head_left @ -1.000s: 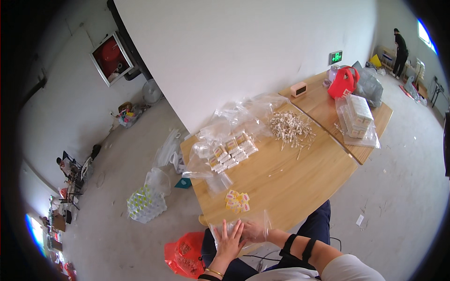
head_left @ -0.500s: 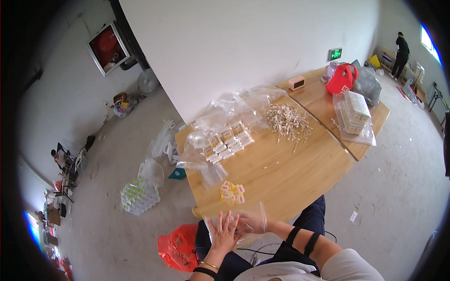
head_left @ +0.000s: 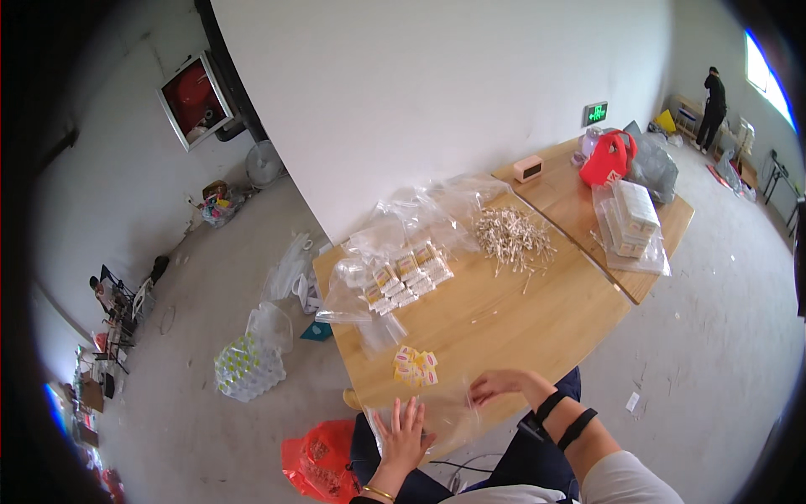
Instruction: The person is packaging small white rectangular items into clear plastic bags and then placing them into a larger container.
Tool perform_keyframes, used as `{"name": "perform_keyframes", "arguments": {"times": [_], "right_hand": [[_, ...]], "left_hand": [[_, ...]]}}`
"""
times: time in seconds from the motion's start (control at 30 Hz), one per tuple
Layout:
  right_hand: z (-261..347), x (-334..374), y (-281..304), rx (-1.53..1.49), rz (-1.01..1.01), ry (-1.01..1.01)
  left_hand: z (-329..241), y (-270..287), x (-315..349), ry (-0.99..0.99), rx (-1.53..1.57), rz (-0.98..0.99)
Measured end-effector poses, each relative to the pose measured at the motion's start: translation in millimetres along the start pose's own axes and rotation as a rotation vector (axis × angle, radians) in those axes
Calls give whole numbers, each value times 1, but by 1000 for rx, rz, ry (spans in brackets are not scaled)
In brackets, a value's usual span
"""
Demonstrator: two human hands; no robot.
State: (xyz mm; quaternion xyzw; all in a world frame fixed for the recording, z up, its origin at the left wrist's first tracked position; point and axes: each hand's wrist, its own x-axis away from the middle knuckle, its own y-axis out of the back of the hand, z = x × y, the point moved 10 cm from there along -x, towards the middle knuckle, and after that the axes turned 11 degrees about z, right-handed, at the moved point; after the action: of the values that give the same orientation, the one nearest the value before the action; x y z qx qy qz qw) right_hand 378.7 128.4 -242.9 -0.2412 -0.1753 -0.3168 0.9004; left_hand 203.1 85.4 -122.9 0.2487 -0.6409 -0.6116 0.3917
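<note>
My left hand lies on a clear plastic bag at the table's near edge, its fingers spread flat. At the bag's right edge, my right hand has its fingers curled together and grips the plastic. Just beyond the bag is a small heap of yellow and white cards. Farther off, stacked small packs of cotton swabs sit among other clear bags. A loose pile of cotton swabs is to their right.
The wooden table meets a second one carrying a pink clock, a red bag and wrapped white packs. A red plastic bag lies below at left. A person stands far right.
My right hand has moved right, away from beside my left hand, to the bag's right edge. The bag now lies flatter under my left hand, which stays spread. The view has tilted slightly.
</note>
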Motion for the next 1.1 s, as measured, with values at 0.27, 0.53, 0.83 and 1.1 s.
{"name": "perform_keyframes", "arguments": {"times": [0.27, 0.53, 0.83, 1.1], "right_hand": [[167, 31, 186, 216, -994, 378], [236, -6, 243, 470, -1249, 171], [244, -39, 251, 452, -1175, -144], [205, -9, 230, -195, -865, 343]], "left_hand": [[2, -1, 0, -9, 18, -65], [0, 29, -8, -29, 304, -44], [7, 26, -1, 0, 299, -7], [4, 26, 3, 1, 198, -44]]}}
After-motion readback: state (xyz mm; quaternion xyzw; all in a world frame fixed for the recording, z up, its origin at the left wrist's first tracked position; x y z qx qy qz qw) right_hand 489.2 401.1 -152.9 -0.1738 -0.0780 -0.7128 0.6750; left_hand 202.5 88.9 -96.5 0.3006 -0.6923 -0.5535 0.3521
